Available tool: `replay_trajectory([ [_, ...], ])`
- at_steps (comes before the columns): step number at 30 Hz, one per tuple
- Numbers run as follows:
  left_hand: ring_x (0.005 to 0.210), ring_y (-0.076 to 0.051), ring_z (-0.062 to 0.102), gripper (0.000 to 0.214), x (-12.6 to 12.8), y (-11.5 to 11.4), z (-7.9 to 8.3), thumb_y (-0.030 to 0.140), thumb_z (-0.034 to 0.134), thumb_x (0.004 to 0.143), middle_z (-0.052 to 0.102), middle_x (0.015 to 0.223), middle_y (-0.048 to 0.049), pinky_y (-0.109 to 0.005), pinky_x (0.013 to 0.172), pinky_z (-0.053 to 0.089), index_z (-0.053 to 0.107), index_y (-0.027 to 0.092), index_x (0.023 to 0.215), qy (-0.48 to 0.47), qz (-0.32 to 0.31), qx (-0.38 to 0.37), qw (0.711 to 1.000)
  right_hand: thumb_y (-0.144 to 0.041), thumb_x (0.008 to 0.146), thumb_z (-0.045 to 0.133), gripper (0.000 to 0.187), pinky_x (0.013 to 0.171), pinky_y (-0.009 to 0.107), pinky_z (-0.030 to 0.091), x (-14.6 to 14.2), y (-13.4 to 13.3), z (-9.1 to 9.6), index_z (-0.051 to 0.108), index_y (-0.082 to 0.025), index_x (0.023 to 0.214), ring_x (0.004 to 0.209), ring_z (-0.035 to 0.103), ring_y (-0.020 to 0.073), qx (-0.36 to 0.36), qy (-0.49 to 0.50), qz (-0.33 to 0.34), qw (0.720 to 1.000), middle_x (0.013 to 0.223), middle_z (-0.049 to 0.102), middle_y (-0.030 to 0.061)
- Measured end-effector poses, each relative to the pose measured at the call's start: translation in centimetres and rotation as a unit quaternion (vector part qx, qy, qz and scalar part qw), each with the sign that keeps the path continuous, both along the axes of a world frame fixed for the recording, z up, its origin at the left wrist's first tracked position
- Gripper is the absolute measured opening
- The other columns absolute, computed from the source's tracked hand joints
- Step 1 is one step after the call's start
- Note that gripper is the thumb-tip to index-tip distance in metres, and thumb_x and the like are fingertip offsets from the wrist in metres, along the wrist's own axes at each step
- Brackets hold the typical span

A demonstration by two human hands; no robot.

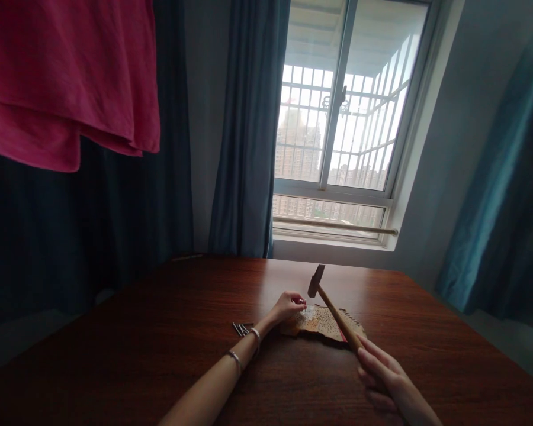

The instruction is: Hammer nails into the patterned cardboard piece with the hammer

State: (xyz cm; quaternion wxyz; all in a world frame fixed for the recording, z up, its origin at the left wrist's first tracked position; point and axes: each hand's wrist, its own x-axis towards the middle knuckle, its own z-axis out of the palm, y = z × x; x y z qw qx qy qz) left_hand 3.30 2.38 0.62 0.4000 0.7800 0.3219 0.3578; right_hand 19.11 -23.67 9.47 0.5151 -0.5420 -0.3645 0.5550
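Note:
My right hand (382, 373) is wrapped round the wooden handle of a hammer (337, 316). The hammer is tilted, and its dark metal head is raised above the table. At the left end of a worn, torn-edged piece of board (326, 324) full of small holes, my left hand (288, 305) has its fingers pinched together. Something small and thin may be between the fingertips, but I cannot make it out. Several slender dark metal pieces that look like nails (242, 329) lie on the table, left of my left wrist.
All this is on a brown wooden table (160, 355) with a glossy top. Behind it are a barred window (337, 118) and a blue curtain (249, 130). A pink cloth (71, 77) hangs at the upper left. Another curtain (488, 195) hangs on the right.

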Motion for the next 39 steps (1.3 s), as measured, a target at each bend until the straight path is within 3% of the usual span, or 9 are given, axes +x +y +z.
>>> replay_trajectory([
  [5,0.062,-0.013,0.053,0.025,0.1,-0.1,0.0,0.031,0.062,0.063,0.063,0.067,-0.0029,-0.021,0.057,0.037,0.068,0.009,0.074,0.006,0.005,0.001,1.0,-0.05,0.07,0.061,0.074,0.026,0.011,0.01,-0.8,-0.2,0.6,0.034,-0.025,0.134,0.027,0.021,-0.0011,-0.002,0.047,0.006,0.999,0.05,0.039,-0.0094],
  [11,0.062,-0.013,0.053,0.026,0.0,-0.1,0.0,0.032,0.062,0.063,0.063,0.066,-0.0026,-0.021,0.056,0.036,0.068,0.009,0.074,0.0,-0.006,-0.001,1.0,-0.047,0.071,0.061,0.075,0.026,0.01,0.01,-1.2,-0.2,1.3,0.032,-0.024,0.136,0.027,0.023,-0.0009,-0.002,0.036,0.001,0.999,0.05,0.039,-0.009],
  [21,0.06,-0.012,0.052,0.023,0.0,-0.2,0.1,0.03,0.062,0.063,0.062,0.064,-0.0024,-0.02,0.055,0.034,0.068,0.009,0.07,0.028,0.002,0.013,1.0,-0.049,0.069,0.063,0.084,0.027,0.01,0.009,-1.5,0.1,-1.2,0.024,-0.022,0.139,0.028,0.019,-0.0013,0.004,0.066,0.009,0.998,0.048,0.041,-0.0088],
  [33,0.06,-0.012,0.053,0.024,0.2,0.1,-0.3,0.031,0.061,0.063,0.063,0.064,-0.0021,-0.02,0.056,0.036,0.069,0.009,0.072,0.02,-0.002,0.008,1.0,-0.046,0.071,0.062,0.082,0.028,0.011,0.009,-1.7,0.0,-0.6,0.023,-0.021,0.139,0.029,0.018,-0.0011,0.015,0.076,0.003,0.997,0.048,0.038,-0.0097],
  [39,0.06,-0.012,0.052,0.024,0.1,0.1,-0.4,0.031,0.061,0.063,0.063,0.063,-0.0021,-0.02,0.055,0.036,0.069,0.009,0.071,0.035,0.007,0.023,0.999,-0.047,0.07,0.062,0.084,0.027,0.011,0.009,-2.0,0.3,-1.4,0.024,-0.018,0.138,0.028,0.019,-0.0011,0.013,0.057,0.007,0.998,0.047,0.04,-0.0093],
])
